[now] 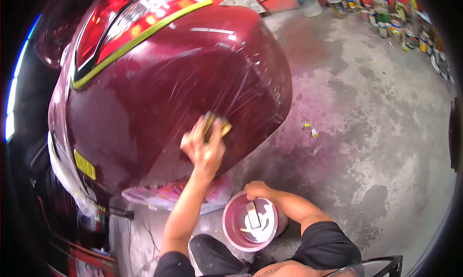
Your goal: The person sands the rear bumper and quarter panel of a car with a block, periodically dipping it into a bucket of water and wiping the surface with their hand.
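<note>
My left hand (203, 144) presses a yellow sanding block (215, 126) flat against the wet, glossy maroon car bumper (159, 89), near its lower right curve. Streaks of water run across the panel around the block. Lower down, my right hand (256, 189) rests on the rim of a pink bucket (231, 224) standing on the floor between my knees. The bucket holds milky water with a small pale block (253, 214) floating in it.
A red tail light (135, 21) edged with yellow-green masking tape sits above the bumper. Pink-stained sheeting (164, 196) lies under the bumper. Many paint cans (386, 21) and a grey bucket (307, 1) line the far wall. Small scraps (312, 131) lie on the stained concrete floor (376, 132).
</note>
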{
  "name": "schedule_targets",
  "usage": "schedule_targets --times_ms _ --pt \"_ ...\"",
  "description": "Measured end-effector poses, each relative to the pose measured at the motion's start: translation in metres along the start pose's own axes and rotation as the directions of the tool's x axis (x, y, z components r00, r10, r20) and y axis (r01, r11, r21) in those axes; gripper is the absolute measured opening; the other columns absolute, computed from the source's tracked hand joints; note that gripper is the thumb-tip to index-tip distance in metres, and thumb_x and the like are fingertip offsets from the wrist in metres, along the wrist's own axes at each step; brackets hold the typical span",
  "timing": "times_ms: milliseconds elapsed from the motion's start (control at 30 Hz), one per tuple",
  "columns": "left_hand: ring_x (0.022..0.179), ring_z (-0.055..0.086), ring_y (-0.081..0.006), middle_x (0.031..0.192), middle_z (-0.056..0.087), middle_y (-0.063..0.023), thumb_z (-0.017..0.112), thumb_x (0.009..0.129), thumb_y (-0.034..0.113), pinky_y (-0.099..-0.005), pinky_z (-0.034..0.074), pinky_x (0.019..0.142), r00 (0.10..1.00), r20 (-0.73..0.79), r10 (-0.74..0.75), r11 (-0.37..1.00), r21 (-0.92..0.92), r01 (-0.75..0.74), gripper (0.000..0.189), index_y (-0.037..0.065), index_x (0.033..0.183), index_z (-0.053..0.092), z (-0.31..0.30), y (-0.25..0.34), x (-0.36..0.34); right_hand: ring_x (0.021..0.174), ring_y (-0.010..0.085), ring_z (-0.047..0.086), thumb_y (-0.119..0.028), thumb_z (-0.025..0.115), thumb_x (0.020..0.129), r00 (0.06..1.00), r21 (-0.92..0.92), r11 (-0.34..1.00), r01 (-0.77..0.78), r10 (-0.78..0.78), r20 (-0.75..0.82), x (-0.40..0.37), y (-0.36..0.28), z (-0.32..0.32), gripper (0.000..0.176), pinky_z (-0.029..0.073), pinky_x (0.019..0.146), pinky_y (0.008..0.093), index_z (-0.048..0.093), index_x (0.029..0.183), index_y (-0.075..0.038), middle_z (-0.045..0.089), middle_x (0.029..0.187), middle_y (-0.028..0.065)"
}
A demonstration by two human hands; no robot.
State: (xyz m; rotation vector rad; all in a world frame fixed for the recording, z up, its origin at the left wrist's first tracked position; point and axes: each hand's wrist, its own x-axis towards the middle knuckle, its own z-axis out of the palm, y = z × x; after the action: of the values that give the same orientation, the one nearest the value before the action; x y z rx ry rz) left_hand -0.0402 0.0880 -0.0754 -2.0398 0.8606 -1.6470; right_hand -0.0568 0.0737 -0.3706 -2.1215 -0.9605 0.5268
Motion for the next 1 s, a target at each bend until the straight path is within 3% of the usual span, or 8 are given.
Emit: schedule_targets --times_ms 167,300,367,433,600,733,833,1000 --pt "0.114 0.057 -0.0246 0.135 0.06 -0.0124 0.069 0.075 0.006 -0.0427 0.039 0.093 1.0 -0.022 0.015 0.997 -0.082 -0.016 0.049 0.021 0.121 0.072 0.052 0.054 0.132 0.1 0.0352 0.071 -0.02 0.065 0.074 0.994 -0.045 0.997 -0.07 0.073 0.076 -0.004 -0.008 -0.013 0.033 0.057 0.082 0.048 0.078 0.102 -0.008 0.074 0.105 0.0176" --pt "0.112 0.06 -0.0253 0.128 0.062 -0.0115 0.072 0.077 0.013 -0.0422 0.043 0.092 0.999 0.019 0.033 0.998 -0.046 -0.032 0.037 0.017 0.114 0.075 0.007 0.019 0.081 0.103 0.035 0.071 -0.021 0.064 0.075 0.986 -0.064 0.994 -0.094 0.102 0.136 -0.003 -0.01 -0.009 0.034 0.057 0.083 0.0481 0.078 0.104 -0.009 0.074 0.108 0.0154" --pt "0.111 0.061 -0.0261 0.129 0.063 -0.0124 0.072 0.078 0.011 -0.0416 0.044 0.092 0.997 0.03 -0.073 0.98 0.186 0.067 0.035 0.019 0.112 0.076 -0.019 -0.017 -0.004 0.102 0.0352 0.071 -0.021 0.065 0.074 0.998 -0.042 0.999 -0.004 0.006 0.058 -0.004 -0.003 -0.007 0.033 0.057 0.084 0.0479 0.078 0.102 -0.009 0.074 0.109 0.015" --pt "0.111 0.061 -0.0285 0.133 0.062 -0.018 0.073 0.073 0.002 -0.0401 0.041 0.094 0.997 -0.06 -0.042 0.997 0.066 0.046 0.042 0.016 0.111 0.078 -0.026 -0.023 0.008 0.102 0.0355 0.071 -0.02 0.064 0.074 0.999 -0.065 0.997 0.036 -0.036 0.006 -0.004 -0.008 -0.018 0.034 0.057 0.084 0.048 0.078 0.103 -0.009 0.074 0.108 0.0152" --pt "0.114 0.057 -0.0274 0.136 0.06 -0.0114 0.073 0.074 0.003 -0.0415 0.04 0.098 0.992 -0.093 -0.086 0.996 -0.045 0.082 0.049 0.021 0.12 0.074 0.029 0.016 0.122 0.102 0.0361 0.07 -0.019 0.065 0.074 0.998 -0.066 0.997 -0.041 0.044 0.053 -0.005 -0.009 -0.008 0.034 0.057 0.084 0.0478 0.078 0.105 -0.011 0.074 0.107 0.0157" --pt "0.12 0.058 -0.0232 0.135 0.062 -0.0082 0.073 0.073 0.001 -0.041 0.039 0.098 0.998 0.042 -0.039 0.999 0.011 0.038 0.049 0.022 0.117 0.076 -0.011 -0.012 0.087 0.103 0.036 0.071 -0.019 0.065 0.075 0.992 -0.065 0.997 -0.049 0.056 0.114 -0.005 -0.012 -0.008 0.036 0.056 0.085 0.049 0.077 0.108 -0.011 0.074 0.106 0.0166" --pt "0.114 0.06 -0.0232 0.133 0.065 -0.0117 0.076 0.07 0.0 -0.0379 0.039 0.094 0.996 -0.08 -0.029 1.0 0.008 0.03 0.049 0.017 0.117 0.076 -0.018 -0.03 0.058 0.102 0.0357 0.071 -0.017 0.065 0.074 0.996 -0.041 0.998 -0.053 0.055 0.07 -0.01 -0.015 -0.019 0.035 0.057 0.084 0.0498 0.077 0.106 -0.01 0.074 0.106 0.017" --pt "0.113 0.058 -0.0242 0.133 0.062 -0.0064 0.068 0.076 0.01 -0.0432 0.041 0.097 0.994 -0.108 0.026 1.0 -0.011 -0.027 0.046 0.022 0.121 0.073 0.043 0.02 0.156 0.102 0.0358 0.071 -0.018 0.065 0.075 0.995 -0.063 0.997 -0.047 0.053 0.087 -0.009 -0.011 -0.009 0.034 0.057 0.084 0.0486 0.076 0.106 -0.01 0.074 0.107 0.0168"
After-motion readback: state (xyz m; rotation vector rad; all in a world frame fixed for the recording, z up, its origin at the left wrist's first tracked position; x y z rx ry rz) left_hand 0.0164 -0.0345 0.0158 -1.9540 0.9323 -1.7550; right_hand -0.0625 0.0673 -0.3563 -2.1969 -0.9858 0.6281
